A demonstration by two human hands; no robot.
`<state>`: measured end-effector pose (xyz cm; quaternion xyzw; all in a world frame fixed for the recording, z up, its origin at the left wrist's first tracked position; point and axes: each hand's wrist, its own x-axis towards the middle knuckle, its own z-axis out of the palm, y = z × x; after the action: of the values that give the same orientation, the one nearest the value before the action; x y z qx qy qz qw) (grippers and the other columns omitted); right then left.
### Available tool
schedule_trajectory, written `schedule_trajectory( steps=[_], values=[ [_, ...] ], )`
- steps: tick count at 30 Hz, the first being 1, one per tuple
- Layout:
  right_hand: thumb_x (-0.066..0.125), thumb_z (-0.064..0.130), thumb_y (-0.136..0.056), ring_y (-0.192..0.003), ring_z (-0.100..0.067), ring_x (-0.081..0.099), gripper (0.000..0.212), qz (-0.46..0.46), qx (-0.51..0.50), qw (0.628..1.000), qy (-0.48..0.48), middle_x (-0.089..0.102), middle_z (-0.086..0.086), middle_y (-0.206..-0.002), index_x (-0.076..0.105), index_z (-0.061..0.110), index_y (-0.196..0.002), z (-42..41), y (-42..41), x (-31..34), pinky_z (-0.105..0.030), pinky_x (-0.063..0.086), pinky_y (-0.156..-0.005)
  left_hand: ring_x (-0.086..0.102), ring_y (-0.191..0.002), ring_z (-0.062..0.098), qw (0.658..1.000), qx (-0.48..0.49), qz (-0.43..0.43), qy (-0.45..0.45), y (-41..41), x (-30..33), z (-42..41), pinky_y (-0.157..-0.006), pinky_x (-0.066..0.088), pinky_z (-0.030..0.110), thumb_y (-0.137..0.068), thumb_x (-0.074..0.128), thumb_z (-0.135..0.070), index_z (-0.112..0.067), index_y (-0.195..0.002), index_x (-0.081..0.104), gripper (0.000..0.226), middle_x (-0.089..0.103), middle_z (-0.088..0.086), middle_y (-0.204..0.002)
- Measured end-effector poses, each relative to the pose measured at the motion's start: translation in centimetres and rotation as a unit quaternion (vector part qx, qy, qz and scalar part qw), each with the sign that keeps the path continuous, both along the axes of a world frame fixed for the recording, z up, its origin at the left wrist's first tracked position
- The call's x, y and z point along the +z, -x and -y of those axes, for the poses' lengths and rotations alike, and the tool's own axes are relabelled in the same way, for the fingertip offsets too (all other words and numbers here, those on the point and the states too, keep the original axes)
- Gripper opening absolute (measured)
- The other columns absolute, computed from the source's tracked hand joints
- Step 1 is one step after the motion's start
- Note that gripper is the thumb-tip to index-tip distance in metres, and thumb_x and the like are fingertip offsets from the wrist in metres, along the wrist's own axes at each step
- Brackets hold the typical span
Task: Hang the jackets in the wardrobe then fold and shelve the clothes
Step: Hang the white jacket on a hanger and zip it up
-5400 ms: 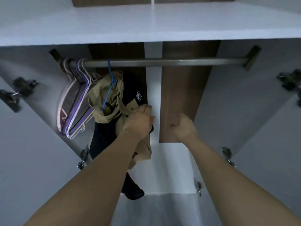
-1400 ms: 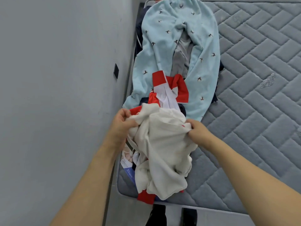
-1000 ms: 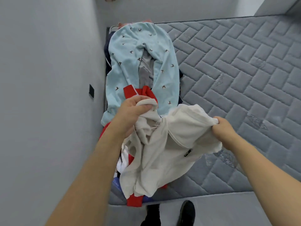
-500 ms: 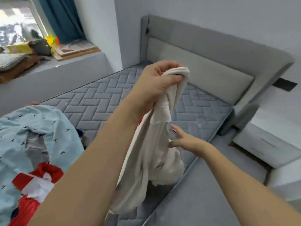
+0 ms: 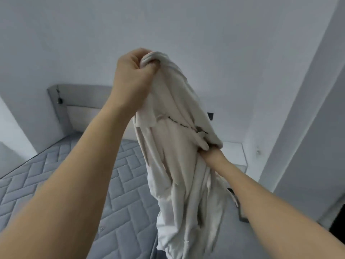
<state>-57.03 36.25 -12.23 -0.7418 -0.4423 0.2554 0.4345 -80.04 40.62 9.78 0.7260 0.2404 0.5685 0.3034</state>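
At the left, the grey quilted mattress [image 5: 56, 176] ran back toward an upholstered headboard [image 5: 78, 105] against the far wall. Above it the left hand [image 5: 133, 75] was raised high, its fingers and thumb curled tight round a bunched edge of the cream jacket [image 5: 179, 150]. The jacket hung from that fist with its long axis close to vertical, the gripped end uppermost and the loose folds trailing down to the near edge of the view, where they were cut off. A dark zip line [image 5: 179, 124] slanted across the upper cloth; which part of the garment the fist held could not be made out. To the right and lower, the right hand [image 5: 211, 155] reached into the cloth at mid-height; its fingers were buried in the folds, so its grip could not be told. Behind it a small dark wall plate [image 5: 210, 116] showed beside the jacket, and a pale bedside unit [image 5: 237, 152] stood partly hidden by the cloth and forearm.
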Motion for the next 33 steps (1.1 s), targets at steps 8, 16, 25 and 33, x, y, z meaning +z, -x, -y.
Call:
schedule_trajectory(
  steps=[8,16,25,33],
  values=[
    [0.054,0.025,-0.081,-0.075,-0.011,0.062,0.018,0.111,-0.093,0.989,-0.039,0.07,0.001,-0.084,0.07,0.02,-0.079,-0.2,-13.7,9.9,-0.028,0.048,-0.07,0.052,-0.08,0.017,0.875,-0.077,-0.476,-0.032,-20.3,-12.2,-5.4,-0.061,0.038,0.032,-0.063,0.078,-0.062,-0.018,-0.097,0.048,0.063,0.052,-0.009,-0.089],
    [0.072,0.026,-0.075,-0.071,-0.018,0.054,0.025,0.284,-0.264,0.92,0.052,0.058,0.007,-0.078,0.047,0.024,-0.079,5.3,-30.2,12.3,-0.03,0.036,-0.056,0.058,-0.062,0.01,0.96,-0.197,-0.102,0.17,-40.2,-11.7,-8.7,-0.058,0.046,0.027,-0.081,0.05,-0.024,-0.018,-0.077,0.065,0.016,0.063,-0.011,-0.065],
    [0.05,0.063,-0.081,-0.105,-0.034,0.059,0.053,0.17,-0.543,0.81,0.139,0.062,-0.01,-0.109,0.063,0.017,-0.105,18.3,-44.3,6.2,-0.041,0.048,-0.087,0.062,-0.072,0.003,0.869,-0.451,0.037,0.2,-58.4,-8.1,4.1,-0.076,0.05,0.023,-0.085,0.056,-0.006,-0.042,-0.068,0.067,0.041,0.067,-0.018,-0.072],
    [0.077,0.03,-0.084,-0.075,-0.012,0.054,0.034,-0.159,-0.598,0.785,-0.022,0.059,0.002,-0.089,0.059,0.018,-0.11,26.9,-52.3,5.7,-0.027,0.043,-0.062,0.053,-0.071,0.016,0.826,-0.512,-0.081,0.223,-71.8,-10.3,9.1,-0.068,0.046,0.033,-0.083,0.065,-0.024,0.0,-0.078,0.053,0.027,0.053,0.002,-0.076]
  ],
)
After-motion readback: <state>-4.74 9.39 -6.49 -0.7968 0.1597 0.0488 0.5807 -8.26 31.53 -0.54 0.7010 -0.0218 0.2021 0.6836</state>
